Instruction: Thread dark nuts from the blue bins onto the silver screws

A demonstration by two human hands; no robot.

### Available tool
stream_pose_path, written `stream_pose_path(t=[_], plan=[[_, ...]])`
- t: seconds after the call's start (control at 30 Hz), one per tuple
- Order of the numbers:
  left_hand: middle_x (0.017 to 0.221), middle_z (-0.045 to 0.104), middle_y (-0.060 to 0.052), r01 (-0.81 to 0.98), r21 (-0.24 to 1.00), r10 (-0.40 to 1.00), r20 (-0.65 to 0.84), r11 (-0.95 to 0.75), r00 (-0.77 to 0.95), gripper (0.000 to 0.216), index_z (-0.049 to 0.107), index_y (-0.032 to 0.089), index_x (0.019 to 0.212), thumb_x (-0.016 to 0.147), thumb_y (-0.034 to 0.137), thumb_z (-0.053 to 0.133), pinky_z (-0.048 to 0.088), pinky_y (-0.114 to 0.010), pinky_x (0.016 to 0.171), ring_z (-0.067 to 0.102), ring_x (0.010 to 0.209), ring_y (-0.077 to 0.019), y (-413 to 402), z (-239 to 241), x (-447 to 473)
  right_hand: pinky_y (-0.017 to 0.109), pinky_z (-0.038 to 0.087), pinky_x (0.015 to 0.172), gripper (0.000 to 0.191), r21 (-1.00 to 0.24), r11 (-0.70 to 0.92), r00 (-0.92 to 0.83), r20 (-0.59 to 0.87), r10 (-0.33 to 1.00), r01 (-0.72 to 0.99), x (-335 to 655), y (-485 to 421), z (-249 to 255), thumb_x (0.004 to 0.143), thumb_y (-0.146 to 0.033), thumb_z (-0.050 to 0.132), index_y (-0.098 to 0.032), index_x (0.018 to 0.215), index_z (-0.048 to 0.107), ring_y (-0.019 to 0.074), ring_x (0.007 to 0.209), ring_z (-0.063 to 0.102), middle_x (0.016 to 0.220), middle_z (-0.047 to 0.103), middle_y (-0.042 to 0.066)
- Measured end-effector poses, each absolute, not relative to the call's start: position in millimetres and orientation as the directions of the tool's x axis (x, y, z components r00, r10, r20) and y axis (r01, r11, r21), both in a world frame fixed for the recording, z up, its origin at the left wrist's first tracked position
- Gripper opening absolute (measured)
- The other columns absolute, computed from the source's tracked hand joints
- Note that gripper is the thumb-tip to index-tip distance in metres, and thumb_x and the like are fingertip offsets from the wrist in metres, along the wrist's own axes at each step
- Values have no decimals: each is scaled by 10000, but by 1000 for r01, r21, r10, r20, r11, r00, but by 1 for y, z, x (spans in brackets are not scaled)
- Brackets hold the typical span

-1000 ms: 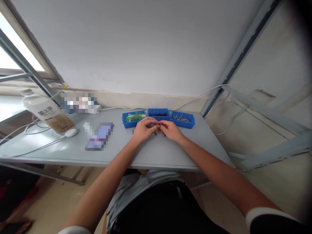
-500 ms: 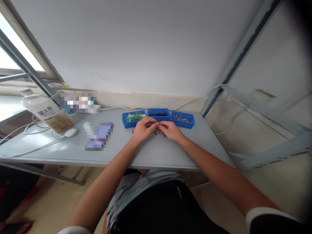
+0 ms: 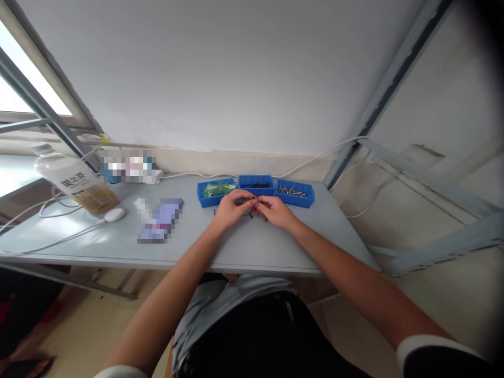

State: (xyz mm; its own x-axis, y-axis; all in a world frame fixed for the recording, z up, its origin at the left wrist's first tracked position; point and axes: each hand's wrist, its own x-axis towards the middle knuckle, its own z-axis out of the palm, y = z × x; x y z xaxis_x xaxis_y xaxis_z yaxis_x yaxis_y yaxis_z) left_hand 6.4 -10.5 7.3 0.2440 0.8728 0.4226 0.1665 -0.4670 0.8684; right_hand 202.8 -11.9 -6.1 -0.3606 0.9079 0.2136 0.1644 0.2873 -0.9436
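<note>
My left hand (image 3: 234, 208) and my right hand (image 3: 273, 210) meet fingertip to fingertip above the table, just in front of the blue bins. Both are closed in a pinch; whatever lies between the fingertips is too small to make out. Small dark and metallic bits show under the fingers. Behind my left hand is a blue bin (image 3: 212, 202) with green packets in it. A middle blue bin (image 3: 271, 192) contains dark small parts. Beside my right hand, the third blue bin (image 3: 301, 201) holds several slim silvery metal pieces.
On the grey table (image 3: 252, 252), a blurred purple item (image 3: 161, 220) lies left of my forearm. Farther left are a large tea bottle (image 3: 74, 181), a white round puck (image 3: 114, 214) on a cable and a pixelated object (image 3: 128, 167). A metal post (image 3: 366, 115) rises at right.
</note>
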Motion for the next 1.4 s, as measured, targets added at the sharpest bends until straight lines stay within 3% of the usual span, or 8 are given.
stream_pose_path(t=[0.27,0.5,0.83,1.03,1.27,1.4], plan=[[1155,729,-103,218,834,849,438,-507,297,266,840,276,1035,836,448,801,612,-358,821,693,1105,-261,-5,0,5,247,474,491,350,-962,244,-302,198,933,122,203,-7,-10,874,-446,659,-161,1064,729,127,556,575,762,704,37],[1139,729,-108,205,840,853,440,-502,281,257,836,249,981,832,456,802,611,-346,790,699,1084,-258,-6,1,6,241,477,499,341,-961,242,-355,181,917,135,204,-10,-9,844,-457,704,-153,995,728,121,560,576,782,727,44],[1116,730,-113,202,855,868,423,-478,259,277,785,202,995,870,447,756,617,-342,817,701,1038,-236,-8,2,6,240,476,499,316,-948,277,-398,196,896,155,204,-9,-13,913,-467,641,-163,906,725,109,540,569,772,727,44],[1123,742,-103,222,842,860,430,-492,276,252,800,232,1007,882,444,744,601,-364,865,696,1068,-244,-8,3,5,238,488,496,359,-955,267,-331,212,920,130,204,-7,-13,908,-505,658,-165,998,733,147,640,644,831,734,62],[1148,739,-107,203,844,853,430,-496,297,262,818,249,1029,871,450,763,601,-372,866,690,1104,-260,-8,2,5,253,492,490,412,-949,274,-349,208,914,153,207,-3,-20,932,-526,641,-163,1106,731,111,512,565,786,735,44],[1151,734,-107,182,850,853,434,-494,289,273,815,237,1028,869,453,767,600,-357,852,693,1098,-254,-7,1,6,248,503,488,415,-952,282,-361,222,906,123,206,-5,-17,927,-547,643,-165,1065,733,116,531,582,786,736,45]])
